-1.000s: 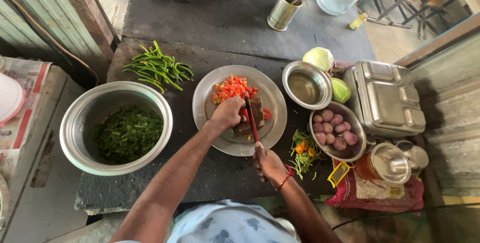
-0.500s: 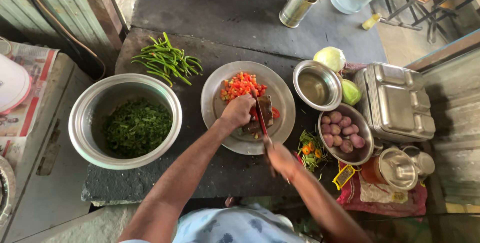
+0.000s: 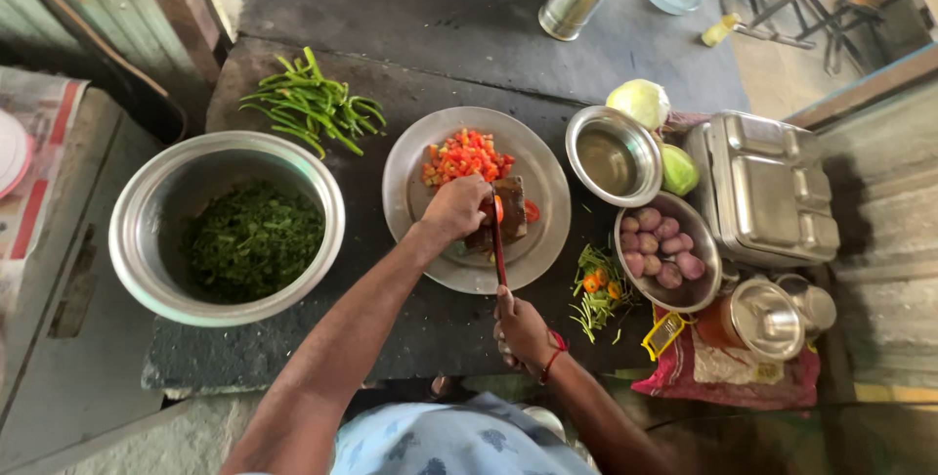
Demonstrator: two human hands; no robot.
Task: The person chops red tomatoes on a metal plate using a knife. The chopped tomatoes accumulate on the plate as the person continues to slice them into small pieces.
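On steel plate (image 3: 410, 192): left hand (image 3: 457, 206) curled, pressing tomato (image 3: 498, 209).

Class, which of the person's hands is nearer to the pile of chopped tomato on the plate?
Left. The left hand rests just below the chopped tomato; the right hand is off the plate, gripping the knife.

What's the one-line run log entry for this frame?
left hand: steadying tomato | right hand: holding knife | on: steel plate | nearby: chopped tomato

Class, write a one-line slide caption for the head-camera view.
Left hand steadies tomato on steel plate while right hand slices with knife.
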